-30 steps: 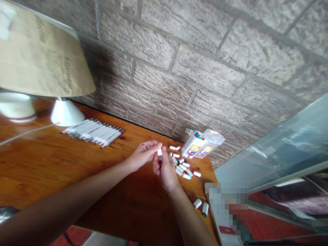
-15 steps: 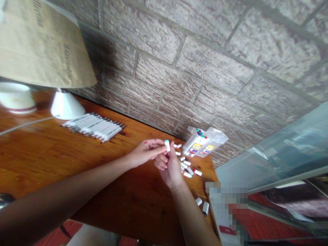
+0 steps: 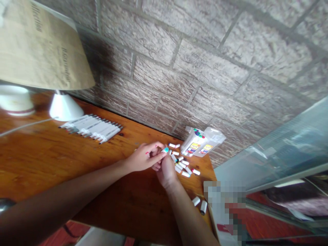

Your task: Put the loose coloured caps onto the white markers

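Note:
My left hand (image 3: 143,158) pinches a small white marker cap with a teal end (image 3: 165,150) at its fingertips. My right hand (image 3: 165,169) sits just under it with fingers curled, pressed against the left fingers; what it holds is hidden. Both hands hover over the wooden table (image 3: 77,164), right beside a scatter of several loose white caps (image 3: 183,165). A row of several uncapped white markers (image 3: 92,128) lies at the back left.
A clear plastic marker case (image 3: 202,141) leans against the brick wall. Two more caps (image 3: 200,204) lie near the table's right front edge. A lamp base (image 3: 65,107) with a paper shade (image 3: 38,54) stands at the left, its cord running leftward.
The cap in my left fingers has come down from a raised, upright hold and now points right, closer to the table. My right hand has tucked in beneath the left.

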A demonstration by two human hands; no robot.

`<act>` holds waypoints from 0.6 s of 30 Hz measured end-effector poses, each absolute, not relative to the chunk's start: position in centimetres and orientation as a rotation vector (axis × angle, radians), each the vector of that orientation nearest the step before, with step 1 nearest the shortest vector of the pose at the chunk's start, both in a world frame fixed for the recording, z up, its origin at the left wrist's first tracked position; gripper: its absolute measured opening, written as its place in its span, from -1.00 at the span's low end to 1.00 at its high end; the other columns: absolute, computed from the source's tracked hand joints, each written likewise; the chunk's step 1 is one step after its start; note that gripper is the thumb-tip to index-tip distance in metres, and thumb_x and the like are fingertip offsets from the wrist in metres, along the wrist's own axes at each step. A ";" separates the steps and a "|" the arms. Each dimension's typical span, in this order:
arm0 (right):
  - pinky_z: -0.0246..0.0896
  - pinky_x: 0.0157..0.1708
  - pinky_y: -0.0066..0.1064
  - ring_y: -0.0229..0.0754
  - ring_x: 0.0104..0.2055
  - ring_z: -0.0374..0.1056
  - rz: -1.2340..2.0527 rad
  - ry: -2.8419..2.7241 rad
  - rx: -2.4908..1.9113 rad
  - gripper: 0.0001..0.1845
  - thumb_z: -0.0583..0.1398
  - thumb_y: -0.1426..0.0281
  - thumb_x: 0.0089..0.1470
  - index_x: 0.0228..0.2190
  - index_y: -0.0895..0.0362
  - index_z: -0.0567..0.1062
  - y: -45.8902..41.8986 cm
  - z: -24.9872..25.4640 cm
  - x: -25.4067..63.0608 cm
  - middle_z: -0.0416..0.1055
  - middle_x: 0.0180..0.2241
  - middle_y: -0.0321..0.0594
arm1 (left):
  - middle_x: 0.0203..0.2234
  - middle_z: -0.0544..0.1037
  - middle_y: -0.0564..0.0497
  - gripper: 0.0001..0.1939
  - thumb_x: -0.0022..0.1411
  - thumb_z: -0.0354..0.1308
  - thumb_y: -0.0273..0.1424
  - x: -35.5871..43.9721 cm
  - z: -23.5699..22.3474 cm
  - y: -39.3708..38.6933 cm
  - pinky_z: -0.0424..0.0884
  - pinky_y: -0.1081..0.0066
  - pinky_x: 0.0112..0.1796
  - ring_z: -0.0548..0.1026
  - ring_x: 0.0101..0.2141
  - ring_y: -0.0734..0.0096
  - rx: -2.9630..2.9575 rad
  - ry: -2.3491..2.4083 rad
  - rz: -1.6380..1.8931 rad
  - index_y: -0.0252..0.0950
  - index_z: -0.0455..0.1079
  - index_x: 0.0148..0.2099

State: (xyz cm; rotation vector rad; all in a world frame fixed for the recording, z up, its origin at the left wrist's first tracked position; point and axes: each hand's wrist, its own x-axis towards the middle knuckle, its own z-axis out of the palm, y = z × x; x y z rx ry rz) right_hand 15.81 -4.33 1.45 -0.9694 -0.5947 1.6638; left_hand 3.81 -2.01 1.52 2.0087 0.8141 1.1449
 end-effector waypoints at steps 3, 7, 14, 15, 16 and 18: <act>-0.34 -0.68 -0.56 -0.48 -0.72 -0.18 1.667 -0.617 -0.962 -0.44 0.16 -0.04 0.17 -0.57 0.12 0.17 -4.5 1.7 15.7 -0.03 -0.71 -0.51 | -0.63 0.39 0.19 -0.70 0.37 0.11 -0.20 3.7 1.4 -2.1 0.27 0.63 -0.47 0.37 -0.57 0.61 2.053 0.843 1.153 -0.34 0.42 -0.06; -0.31 -0.68 -0.54 -0.46 -0.71 -0.17 1.599 -0.645 -1.047 -0.39 0.12 -0.13 0.16 -0.58 0.12 0.17 -4.7 1.9 15.5 -0.01 -0.72 -0.48 | -0.62 0.43 0.15 -0.71 0.40 0.07 -0.18 3.6 1.4 -2.2 0.26 0.61 -0.47 0.38 -0.57 0.60 2.063 0.841 1.130 -0.32 0.41 -0.17; -0.24 -0.67 -0.48 -0.40 -0.70 -0.09 1.434 -0.871 -1.103 -0.33 0.06 -0.23 0.11 -0.61 0.09 0.18 -4.9 1.4 15.7 0.03 -0.73 -0.42 | -0.60 0.47 0.10 -0.69 0.42 0.01 -0.17 3.5 1.6 -2.3 0.31 0.57 -0.39 0.42 -0.53 0.53 2.040 0.852 1.098 -0.28 0.34 -0.27; -0.23 -0.67 -0.48 -0.40 -0.69 -0.08 1.418 -0.882 -1.116 -0.33 0.06 -0.23 0.11 -0.62 0.09 0.17 -4.9 1.3 15.7 0.03 -0.73 -0.42 | -0.59 0.47 0.10 -0.69 0.42 0.00 -0.17 3.5 1.7 -2.3 0.31 0.56 -0.38 0.42 -0.52 0.53 2.047 0.858 1.102 -0.28 0.34 -0.28; -0.22 -0.67 -0.47 -0.39 -0.69 -0.08 1.400 -0.888 -1.137 -0.33 0.06 -0.22 0.12 -0.62 0.09 0.17 -4.8 1.3 15.8 0.04 -0.73 -0.41 | -0.60 0.47 0.10 -0.69 0.42 0.00 -0.18 3.5 1.7 -2.3 0.30 0.56 -0.37 0.42 -0.52 0.53 2.055 0.863 1.104 -0.28 0.33 -0.30; -0.20 -0.67 -0.46 -0.38 -0.69 -0.06 1.359 -0.904 -1.192 -0.34 0.06 -0.20 0.12 -0.64 0.09 0.17 -4.7 1.1 16.0 0.05 -0.73 -0.40 | -0.61 0.45 0.11 -0.68 0.41 0.00 -0.19 3.6 1.6 -2.3 0.29 0.56 -0.38 0.40 -0.53 0.54 2.073 0.870 1.099 -0.28 0.29 -0.34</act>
